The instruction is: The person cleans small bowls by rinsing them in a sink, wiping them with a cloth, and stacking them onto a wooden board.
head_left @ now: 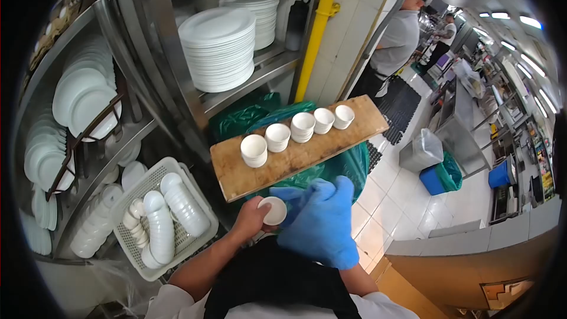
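My left hand [250,220], bare, grips a small white ramekin [274,211] by its side, with the mouth tilted up toward me. Close on its right is my right hand [322,218], covered in loose blue material that could be a glove or a cloth. One blue tip reaches left to the ramekin's rim; the other fingers' shape is hidden in the folds. Just beyond my hands, a wooden board [227,180] carries a row of stacked white ramekins [303,127], several short stacks side by side.
Left of me, a plastic basket [131,260] holds stacked white bowls [158,224]. Plates [217,53] stand piled on a metal shelf [236,91]. Green bags [348,168] lie under the board. A yellow pipe [316,29] rises behind; a person [396,38] stands beyond.
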`<control>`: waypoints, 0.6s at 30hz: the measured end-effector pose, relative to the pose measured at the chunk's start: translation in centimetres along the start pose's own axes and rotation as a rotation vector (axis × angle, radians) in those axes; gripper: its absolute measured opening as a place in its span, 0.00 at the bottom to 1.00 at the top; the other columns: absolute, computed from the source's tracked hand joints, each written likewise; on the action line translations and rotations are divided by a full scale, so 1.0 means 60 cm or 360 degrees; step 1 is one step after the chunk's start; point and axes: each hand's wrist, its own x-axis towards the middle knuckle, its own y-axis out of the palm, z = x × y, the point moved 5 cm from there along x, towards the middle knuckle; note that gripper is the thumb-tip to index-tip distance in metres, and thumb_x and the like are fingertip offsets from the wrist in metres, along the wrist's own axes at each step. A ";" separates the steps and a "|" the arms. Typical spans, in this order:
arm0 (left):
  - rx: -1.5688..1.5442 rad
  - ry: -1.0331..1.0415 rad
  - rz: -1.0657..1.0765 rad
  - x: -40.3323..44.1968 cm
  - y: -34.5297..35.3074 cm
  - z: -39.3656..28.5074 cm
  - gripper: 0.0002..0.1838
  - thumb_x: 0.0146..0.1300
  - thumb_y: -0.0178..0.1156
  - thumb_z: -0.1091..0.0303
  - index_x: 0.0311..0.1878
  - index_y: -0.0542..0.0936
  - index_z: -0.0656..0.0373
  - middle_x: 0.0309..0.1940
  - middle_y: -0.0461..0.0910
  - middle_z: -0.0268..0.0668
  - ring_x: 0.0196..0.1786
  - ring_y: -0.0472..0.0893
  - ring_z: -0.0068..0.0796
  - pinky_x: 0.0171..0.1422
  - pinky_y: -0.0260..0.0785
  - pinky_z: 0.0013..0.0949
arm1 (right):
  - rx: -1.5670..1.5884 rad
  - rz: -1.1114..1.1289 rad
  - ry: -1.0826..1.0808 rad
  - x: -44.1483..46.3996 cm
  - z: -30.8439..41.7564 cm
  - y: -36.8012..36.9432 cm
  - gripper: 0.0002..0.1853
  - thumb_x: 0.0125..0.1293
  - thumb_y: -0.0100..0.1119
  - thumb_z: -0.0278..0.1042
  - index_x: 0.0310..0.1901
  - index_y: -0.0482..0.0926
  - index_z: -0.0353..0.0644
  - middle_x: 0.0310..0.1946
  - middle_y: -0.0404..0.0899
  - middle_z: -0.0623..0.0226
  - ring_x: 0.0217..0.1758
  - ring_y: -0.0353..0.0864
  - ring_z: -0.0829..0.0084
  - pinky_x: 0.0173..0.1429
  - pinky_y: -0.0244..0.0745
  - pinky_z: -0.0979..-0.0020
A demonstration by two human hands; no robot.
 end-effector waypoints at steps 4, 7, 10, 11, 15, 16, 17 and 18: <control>0.0873 0.0733 -0.0281 0.128 -0.001 0.015 0.15 0.67 0.56 0.61 0.46 0.81 0.64 0.32 0.82 0.40 0.30 0.84 0.35 0.29 0.76 0.35 | -0.0393 -0.0054 0.0223 -0.021 -0.067 -0.015 0.22 0.44 0.62 0.25 0.37 0.61 0.29 0.41 0.80 0.54 0.43 0.70 0.60 0.54 0.58 0.60; 0.0293 0.0540 -0.0300 0.195 0.031 0.008 0.15 0.64 0.58 0.61 0.42 0.82 0.64 0.28 0.82 0.42 0.24 0.82 0.30 0.24 0.72 0.34 | -0.0486 -0.0172 0.0425 -0.034 -0.094 -0.031 0.20 0.44 0.65 0.27 0.35 0.65 0.30 0.39 0.79 0.54 0.43 0.70 0.58 0.53 0.62 0.61; 0.0437 0.0549 -0.0332 0.246 0.054 -0.001 0.14 0.59 0.58 0.61 0.37 0.83 0.65 0.17 0.79 0.38 0.18 0.80 0.29 0.23 0.71 0.35 | -0.0457 -0.0234 0.0641 -0.051 -0.127 -0.024 0.18 0.43 0.67 0.29 0.33 0.70 0.32 0.38 0.77 0.54 0.43 0.70 0.57 0.52 0.67 0.62; 0.0427 0.0523 -0.0385 0.242 0.060 -0.013 0.14 0.59 0.59 0.61 0.35 0.83 0.65 0.18 0.80 0.39 0.18 0.80 0.28 0.24 0.72 0.35 | -0.0466 -0.0256 0.0683 -0.057 -0.135 -0.022 0.18 0.43 0.68 0.30 0.33 0.71 0.32 0.37 0.76 0.54 0.43 0.70 0.57 0.52 0.68 0.62; 0.0548 0.0565 -0.0531 0.259 0.058 -0.032 0.14 0.57 0.60 0.63 0.34 0.83 0.66 0.19 0.81 0.43 0.18 0.82 0.33 0.25 0.74 0.36 | -0.0408 -0.0162 0.0787 -0.067 -0.123 -0.024 0.18 0.40 0.71 0.31 0.31 0.74 0.34 0.37 0.74 0.54 0.43 0.70 0.56 0.51 0.72 0.63; 0.0590 0.0418 -0.0501 0.256 0.056 -0.039 0.13 0.59 0.61 0.66 0.41 0.82 0.68 0.28 0.83 0.39 0.25 0.82 0.25 0.27 0.76 0.29 | -0.0340 -0.0073 0.0840 -0.068 -0.120 -0.022 0.20 0.37 0.73 0.32 0.31 0.74 0.34 0.37 0.74 0.55 0.43 0.70 0.57 0.50 0.72 0.62; 0.0587 0.0407 -0.0509 0.263 0.051 -0.035 0.13 0.59 0.61 0.66 0.41 0.82 0.68 0.28 0.83 0.39 0.25 0.82 0.25 0.27 0.76 0.29 | -0.0337 -0.0060 0.0838 -0.068 -0.123 -0.016 0.20 0.37 0.73 0.32 0.31 0.74 0.34 0.37 0.74 0.55 0.43 0.70 0.57 0.50 0.72 0.62; 0.0554 0.0477 -0.0498 0.270 0.046 -0.033 0.13 0.59 0.61 0.67 0.42 0.82 0.68 0.28 0.84 0.39 0.25 0.82 0.25 0.27 0.75 0.28 | -0.0202 -0.0119 0.0925 -0.072 -0.134 -0.008 0.22 0.33 0.73 0.32 0.32 0.74 0.35 0.36 0.74 0.56 0.44 0.70 0.58 0.49 0.72 0.62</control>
